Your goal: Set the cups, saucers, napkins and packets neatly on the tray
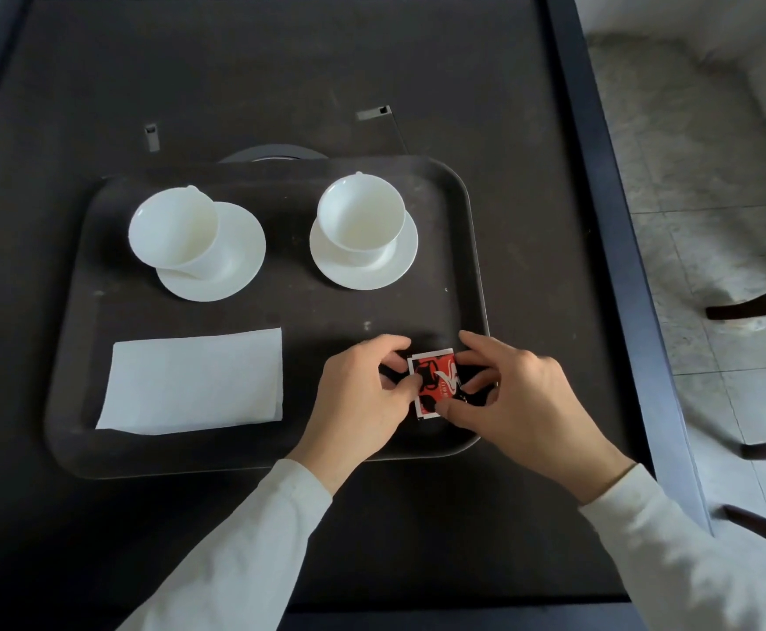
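Observation:
A dark tray (71, 321) lies on the table. At its back stand two white cups, the left cup (173, 232) tilted on its saucer (239, 261), the right cup (360, 218) upright on its saucer (399, 266). A folded white napkin (194, 380) lies at the tray's front left. At the front right, my left hand (362, 393) and my right hand (513, 393) both pinch a red, black and white packet (435, 380) from either side, low over the tray. I cannot tell whether more packets lie beneath it.
The tray rests on a dark table (235, 84) with a raised dark blue rim (599, 175). A round dark disc (276, 153) peeks out behind the tray. A chair's dark legs (754, 307) stand on the pale floor at right.

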`<state>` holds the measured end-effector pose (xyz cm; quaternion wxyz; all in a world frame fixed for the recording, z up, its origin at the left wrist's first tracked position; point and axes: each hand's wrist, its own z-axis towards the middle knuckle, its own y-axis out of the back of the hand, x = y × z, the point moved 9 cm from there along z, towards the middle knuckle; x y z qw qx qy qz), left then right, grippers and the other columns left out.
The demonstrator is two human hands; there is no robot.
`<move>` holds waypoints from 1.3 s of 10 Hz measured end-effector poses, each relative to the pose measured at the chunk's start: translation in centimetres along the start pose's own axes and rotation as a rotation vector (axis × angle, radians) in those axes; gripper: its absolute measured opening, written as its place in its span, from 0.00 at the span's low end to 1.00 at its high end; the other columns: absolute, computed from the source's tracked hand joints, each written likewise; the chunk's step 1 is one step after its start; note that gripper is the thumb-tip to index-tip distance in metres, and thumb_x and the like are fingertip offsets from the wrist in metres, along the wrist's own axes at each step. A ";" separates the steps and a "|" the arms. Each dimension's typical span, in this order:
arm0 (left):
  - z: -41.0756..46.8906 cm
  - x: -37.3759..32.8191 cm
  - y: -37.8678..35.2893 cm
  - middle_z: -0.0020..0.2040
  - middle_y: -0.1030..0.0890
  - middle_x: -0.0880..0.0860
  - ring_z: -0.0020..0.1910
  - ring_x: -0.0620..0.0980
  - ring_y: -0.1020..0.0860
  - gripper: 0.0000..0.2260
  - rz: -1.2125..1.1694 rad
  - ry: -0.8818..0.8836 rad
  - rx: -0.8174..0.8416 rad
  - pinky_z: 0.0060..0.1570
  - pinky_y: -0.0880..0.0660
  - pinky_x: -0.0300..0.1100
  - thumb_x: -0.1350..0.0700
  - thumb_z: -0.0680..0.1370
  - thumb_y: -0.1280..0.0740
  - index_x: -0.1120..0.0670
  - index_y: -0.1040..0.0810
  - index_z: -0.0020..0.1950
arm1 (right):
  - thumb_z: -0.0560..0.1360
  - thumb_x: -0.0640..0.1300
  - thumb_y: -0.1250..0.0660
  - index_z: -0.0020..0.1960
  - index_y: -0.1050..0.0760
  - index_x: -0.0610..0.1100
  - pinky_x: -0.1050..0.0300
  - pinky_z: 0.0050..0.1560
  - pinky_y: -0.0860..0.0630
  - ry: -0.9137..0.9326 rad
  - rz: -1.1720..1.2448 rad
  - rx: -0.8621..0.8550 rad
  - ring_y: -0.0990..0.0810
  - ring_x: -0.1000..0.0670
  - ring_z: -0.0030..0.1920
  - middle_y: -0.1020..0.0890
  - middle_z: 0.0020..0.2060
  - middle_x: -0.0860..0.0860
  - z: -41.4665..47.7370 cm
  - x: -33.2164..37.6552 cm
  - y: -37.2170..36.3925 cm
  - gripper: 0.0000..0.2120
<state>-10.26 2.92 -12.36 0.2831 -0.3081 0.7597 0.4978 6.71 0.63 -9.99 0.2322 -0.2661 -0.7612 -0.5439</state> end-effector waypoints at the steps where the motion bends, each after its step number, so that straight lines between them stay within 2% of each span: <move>1: -0.1 0.3 0.5 0.56 0.16 0.45 0.41 0.43 0.16 0.19 -0.042 0.014 -0.024 0.43 0.20 0.31 0.55 0.77 0.26 0.49 0.21 0.68 | 0.69 0.51 0.20 0.77 0.34 0.48 0.69 0.48 0.19 0.003 0.025 0.012 0.17 0.61 0.50 0.18 0.63 0.56 0.0 0.0 0.2 0.41; 2: -0.1 0.3 0.4 0.58 0.16 0.47 0.43 0.47 0.14 0.18 -0.094 0.032 -0.022 0.49 0.16 0.46 0.56 0.78 0.26 0.50 0.21 0.68 | 0.69 0.50 0.20 0.77 0.34 0.48 0.69 0.49 0.19 -0.012 0.043 0.004 0.16 0.61 0.48 0.18 0.63 0.55 0.1 -0.2 0.3 0.41; 3: -0.2 0.2 0.1 0.58 0.16 0.47 0.42 0.47 0.14 0.18 -0.108 0.033 -0.014 0.48 0.15 0.47 0.56 0.78 0.26 0.50 0.21 0.68 | 0.69 0.49 0.20 0.77 0.34 0.48 0.66 0.48 0.18 0.017 -0.002 0.017 0.16 0.59 0.48 0.19 0.63 0.54 0.0 -0.2 0.1 0.41; 4: -0.4 0.4 0.2 0.57 0.15 0.46 0.41 0.46 0.14 0.17 -0.118 0.033 -0.030 0.48 0.15 0.46 0.56 0.77 0.26 0.50 0.20 0.66 | 0.67 0.48 0.19 0.77 0.33 0.49 0.64 0.51 0.20 0.122 -0.109 0.025 0.18 0.57 0.51 0.20 0.63 0.52 0.2 0.6 0.3 0.42; 5: -0.8 0.8 0.0 0.54 0.15 0.44 0.40 0.44 0.14 0.15 -0.149 0.045 -0.031 0.48 0.15 0.45 0.55 0.77 0.25 0.49 0.19 0.63 | 0.63 0.50 0.17 0.76 0.31 0.50 0.55 0.60 0.22 0.282 -0.253 0.088 0.23 0.50 0.62 0.24 0.69 0.52 0.5 2.0 -0.4 0.44; 6: -1.1 0.8 0.0 0.53 0.14 0.43 0.41 0.43 0.14 0.14 -0.171 0.041 -0.035 0.49 0.16 0.43 0.54 0.77 0.25 0.47 0.18 0.62 | 0.61 0.50 0.16 0.73 0.27 0.47 0.47 0.62 0.23 0.349 -0.337 0.105 0.25 0.44 0.65 0.22 0.68 0.49 0.8 2.8 -1.0 0.43; 7: -1.2 0.9 0.0 0.52 0.14 0.42 0.42 0.43 0.14 0.14 -0.185 0.039 -0.039 0.49 0.16 0.42 0.54 0.76 0.25 0.47 0.18 0.62 | 0.60 0.47 0.16 0.72 0.26 0.45 0.44 0.59 0.22 0.366 -0.357 0.100 0.22 0.43 0.61 0.18 0.63 0.49 0.9 3.0 -1.2 0.42; 10: -1.5 0.9 -0.4 0.52 0.14 0.43 0.39 0.41 0.14 0.14 -0.180 0.018 -0.021 0.48 0.17 0.39 0.54 0.77 0.25 0.49 0.17 0.62 | 0.61 0.50 0.17 0.71 0.25 0.45 0.45 0.58 0.21 0.422 -0.383 0.056 0.21 0.43 0.59 0.17 0.60 0.49 0.7 2.7 -1.3 0.41; 11: -1.5 0.8 -0.2 0.51 0.14 0.43 0.40 0.40 0.15 0.13 -0.170 0.006 -0.021 0.47 0.17 0.37 0.54 0.77 0.25 0.49 0.17 0.62 | 0.62 0.52 0.17 0.73 0.28 0.47 0.47 0.61 0.23 0.405 -0.376 0.099 0.23 0.45 0.62 0.19 0.62 0.50 0.9 2.6 -1.6 0.43; 12: -1.5 0.7 0.5 0.51 0.15 0.42 0.41 0.37 0.16 0.13 -0.105 -0.023 -0.048 0.43 0.20 0.29 0.51 0.78 0.27 0.48 0.18 0.62 | 0.64 0.57 0.19 0.75 0.31 0.50 0.52 0.63 0.24 0.373 -0.304 0.107 0.27 0.50 0.65 0.22 0.66 0.53 0.9 2.2 -1.0 0.43; 13: -1.9 0.1 3.0 0.50 0.14 0.43 0.44 0.38 0.17 0.12 -0.080 -0.050 -0.131 0.44 0.21 0.28 0.49 0.80 0.30 0.49 0.17 0.62 | 0.71 0.60 0.26 0.75 0.31 0.50 0.52 0.65 0.25 0.303 -0.290 -0.007 0.27 0.48 0.68 0.23 0.69 0.52 1.0 2.7 0.9 0.36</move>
